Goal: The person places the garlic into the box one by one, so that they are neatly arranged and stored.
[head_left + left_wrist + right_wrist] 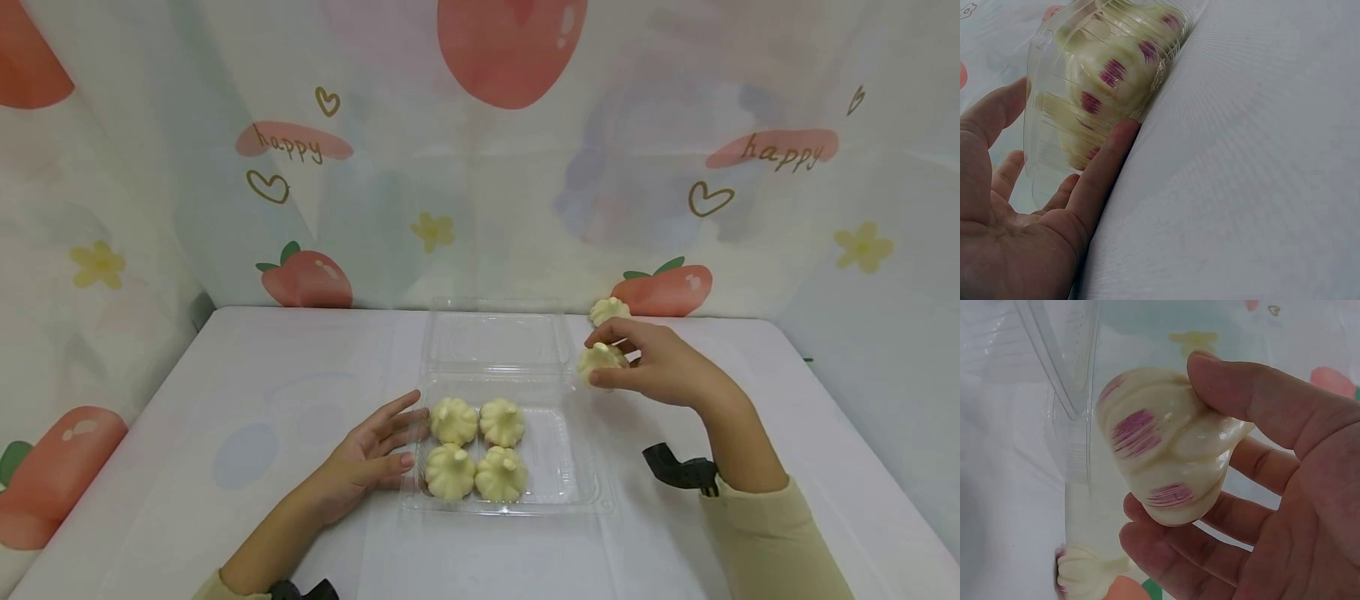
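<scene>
My right hand [663, 362] grips a pale garlic bulb [1166, 447] with purple streaks between thumb and fingers, raised beside the right edge of a clear plastic clamshell box [558, 467]. The box lies open, its lid [495, 337] folded back toward the wall. Two rows of garlic bulbs fill the left part of the base, among them a front-left bulb [450, 472] and a back-right bulb [502, 422], stems up. My left hand [356, 467] rests against the box's left wall, fingers fairly straight; the left wrist view shows fingertips [1124, 131] touching the plastic.
Another garlic bulb [609, 311] lies at the table's back edge, behind my right hand. A white cloth covers the table [262, 375]. Behind it hangs a printed curtain [465, 183] with fruit and hearts. Black wrist straps [678, 468] show near both sleeves.
</scene>
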Tool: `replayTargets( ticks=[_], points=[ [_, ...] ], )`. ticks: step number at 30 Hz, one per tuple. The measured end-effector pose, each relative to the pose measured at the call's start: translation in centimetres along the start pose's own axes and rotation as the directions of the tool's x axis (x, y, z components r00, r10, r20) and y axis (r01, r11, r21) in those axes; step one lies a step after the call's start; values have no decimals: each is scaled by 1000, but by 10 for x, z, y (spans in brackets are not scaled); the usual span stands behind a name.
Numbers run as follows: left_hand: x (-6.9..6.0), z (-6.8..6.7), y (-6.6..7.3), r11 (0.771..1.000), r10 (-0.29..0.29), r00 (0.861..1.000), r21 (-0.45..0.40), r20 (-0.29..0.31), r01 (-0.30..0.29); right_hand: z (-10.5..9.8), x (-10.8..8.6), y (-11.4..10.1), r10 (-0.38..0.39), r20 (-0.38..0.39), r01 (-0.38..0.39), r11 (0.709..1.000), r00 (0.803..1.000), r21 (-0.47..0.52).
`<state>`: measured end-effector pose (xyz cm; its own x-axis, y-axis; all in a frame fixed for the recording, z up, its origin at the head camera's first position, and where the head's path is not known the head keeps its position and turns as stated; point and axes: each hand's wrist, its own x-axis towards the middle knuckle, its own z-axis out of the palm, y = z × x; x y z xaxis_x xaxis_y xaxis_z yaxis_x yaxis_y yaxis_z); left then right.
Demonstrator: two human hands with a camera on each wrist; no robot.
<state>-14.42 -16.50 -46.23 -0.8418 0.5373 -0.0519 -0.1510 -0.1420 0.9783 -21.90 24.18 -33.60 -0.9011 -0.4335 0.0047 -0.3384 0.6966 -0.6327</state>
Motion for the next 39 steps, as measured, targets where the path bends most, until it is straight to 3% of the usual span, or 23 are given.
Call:
replayTargets(
  ticks=[11,18,25,29,35,39],
  points=[
    [1,0,0,1000,-1,1000,-9,1,1,9,0,-12,-80,70,79,997,994,21],
    [1,0,0,1000,1,1000,-13,3,-1,17,3,-13,-183,114,183,983,977,9],
    [1,2,0,1000,-8,1000,-23,-7,8,21,3,-18,-195,158,194,981,968,21],
    [2,2,1,1000,-14,1000,-19,-14,14,29,5,-20,-233,114,229,972,966,44],
    [1,0,0,999,-22,1000,-23,-11,22,54,0,-23,-372,27,370,928,928,46],
    [2,0,0,1000,-10,1000,-24,-2,10,56,-9,-25,-406,-1,406,914,914,15]
  ],
)
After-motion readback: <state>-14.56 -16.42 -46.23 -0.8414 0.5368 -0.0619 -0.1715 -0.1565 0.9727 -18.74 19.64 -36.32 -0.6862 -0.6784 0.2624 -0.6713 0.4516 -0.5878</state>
